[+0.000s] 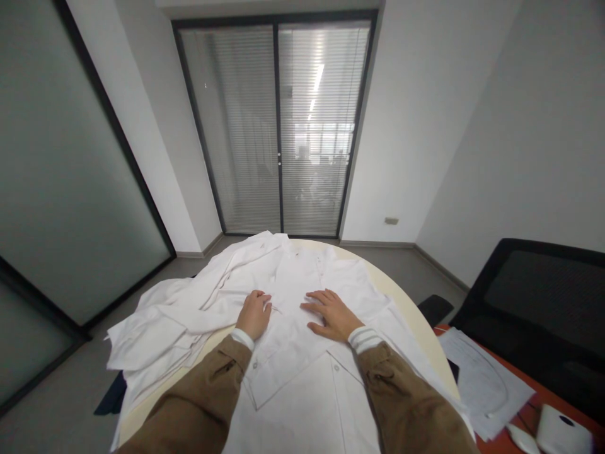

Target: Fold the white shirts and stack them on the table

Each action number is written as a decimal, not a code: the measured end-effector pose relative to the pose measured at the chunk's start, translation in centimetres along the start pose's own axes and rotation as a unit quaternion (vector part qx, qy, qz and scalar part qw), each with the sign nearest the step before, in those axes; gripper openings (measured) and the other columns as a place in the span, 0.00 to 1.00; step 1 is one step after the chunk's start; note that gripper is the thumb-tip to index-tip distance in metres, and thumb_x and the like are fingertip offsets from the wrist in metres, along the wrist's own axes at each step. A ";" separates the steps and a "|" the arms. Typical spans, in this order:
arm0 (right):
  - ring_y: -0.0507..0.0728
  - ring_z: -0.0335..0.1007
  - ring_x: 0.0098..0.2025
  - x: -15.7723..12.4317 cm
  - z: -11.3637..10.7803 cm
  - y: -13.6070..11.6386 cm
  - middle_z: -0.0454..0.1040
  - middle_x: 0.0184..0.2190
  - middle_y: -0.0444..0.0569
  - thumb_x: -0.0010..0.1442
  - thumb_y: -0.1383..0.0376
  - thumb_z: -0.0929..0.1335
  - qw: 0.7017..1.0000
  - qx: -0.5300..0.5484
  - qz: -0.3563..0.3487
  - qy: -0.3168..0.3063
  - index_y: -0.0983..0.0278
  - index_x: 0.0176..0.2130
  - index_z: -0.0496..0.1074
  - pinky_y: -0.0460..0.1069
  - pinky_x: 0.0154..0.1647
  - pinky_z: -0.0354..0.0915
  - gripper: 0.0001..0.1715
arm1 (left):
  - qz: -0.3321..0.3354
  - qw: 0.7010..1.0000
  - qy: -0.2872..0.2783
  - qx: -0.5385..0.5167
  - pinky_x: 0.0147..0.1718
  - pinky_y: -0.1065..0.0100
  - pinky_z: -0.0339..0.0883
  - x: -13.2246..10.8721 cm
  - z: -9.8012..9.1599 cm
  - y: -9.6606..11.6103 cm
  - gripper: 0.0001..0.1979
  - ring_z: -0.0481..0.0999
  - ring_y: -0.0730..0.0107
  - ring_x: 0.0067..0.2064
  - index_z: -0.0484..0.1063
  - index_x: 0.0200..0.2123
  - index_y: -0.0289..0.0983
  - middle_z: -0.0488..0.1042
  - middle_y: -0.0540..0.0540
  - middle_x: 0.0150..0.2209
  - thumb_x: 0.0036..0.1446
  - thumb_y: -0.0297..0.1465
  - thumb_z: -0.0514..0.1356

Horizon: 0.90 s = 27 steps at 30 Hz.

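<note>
While a white coat [288, 353] lay across the round surface [416, 321], the left hand [254, 314] and right hand [331, 314] rested open and flat on it.

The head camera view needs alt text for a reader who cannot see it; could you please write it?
The left hand and right hand rest on a white buttoned coat spread over a round cream table, facing glass doors with blinds.

Soft, even daylight comes through the slatted glass door [278, 126] at twelve o'clock, crossed by a bright streak of ceiling-lamp glare [316, 88]. The dark frosted glass panel [70, 164] at nine o'clock bows with wide-angle distortion. The white cotton coat [293, 302] at six o'clock shows only faint, soft shadows.
</note>
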State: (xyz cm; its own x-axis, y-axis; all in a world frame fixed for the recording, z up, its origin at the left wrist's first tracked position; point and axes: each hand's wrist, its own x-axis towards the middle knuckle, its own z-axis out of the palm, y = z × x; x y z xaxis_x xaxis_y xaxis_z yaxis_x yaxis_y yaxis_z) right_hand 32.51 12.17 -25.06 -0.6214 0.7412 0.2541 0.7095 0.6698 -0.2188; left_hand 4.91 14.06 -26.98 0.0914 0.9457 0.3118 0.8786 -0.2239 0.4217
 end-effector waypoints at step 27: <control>0.61 0.66 0.52 -0.7 0.3 -1.1 0.73 0.48 0.54 0.59 0.59 0.68 0.998 0.023 -0.006 0.062 0.62 0.50 0.70 0.60 0.61 0.55 0.20 | 0.048 0.943 -0.226 -0.240 0.41 0.62 0.70 2.5 -1.2 6.7 0.31 0.77 0.59 0.38 0.72 0.54 0.29 0.78 0.42 0.37 0.44 0.29 0.67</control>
State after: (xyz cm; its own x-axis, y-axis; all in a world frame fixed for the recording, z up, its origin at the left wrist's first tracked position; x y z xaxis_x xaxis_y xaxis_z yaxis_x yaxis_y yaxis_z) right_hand 32.04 10.96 -25.27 -0.5820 0.7238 0.3705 0.6841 0.6822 -0.2581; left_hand 10.52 14.66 -22.33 0.4453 0.8952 0.0191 0.5524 -0.2915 0.7810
